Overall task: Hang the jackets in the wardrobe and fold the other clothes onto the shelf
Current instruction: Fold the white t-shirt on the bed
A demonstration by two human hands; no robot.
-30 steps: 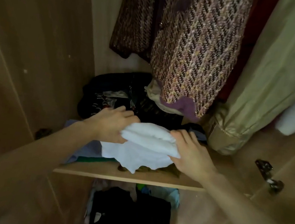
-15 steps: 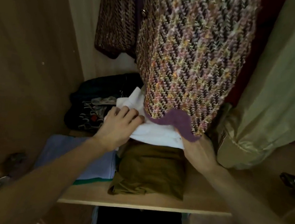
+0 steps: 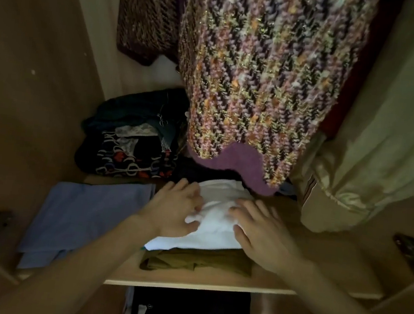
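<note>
Pale wood-grain board lines the wardrobe (image 3: 29, 62) all round: a tall side panel on the left, a lighter back wall behind the hanging clothes, and more board on the right, dim under weak light. From above hangs a multicoloured knitted jacket (image 3: 259, 79) with a purple scalloped hem, filling the upper middle, and to its right a pale green coat (image 3: 385, 142) drops down to a bunched cuff near the shelf. The wooden shelf (image 3: 211, 285) crosses the lower middle, its light front edge nearest the camera, with dark clothes in the compartment beneath it. On the shelf's left lies a folded pale blue garment (image 3: 83, 220), its near edge hanging over the front. At the far left of the shelf sits a dark heap of patterned clothes (image 3: 129, 147). In the middle, a folded white garment (image 3: 215, 225) rests on top of a folded olive-brown garment (image 3: 198, 262), just under the jacket's hem. Both hands lie flat on the white cloth, fingers spread and pressing down, gripping nothing: the left hand (image 3: 173, 212) on its left side, the right hand (image 3: 261, 234) on its right, a little apart. Metal hinges (image 3: 413, 250) show at the right and left edges.
</note>
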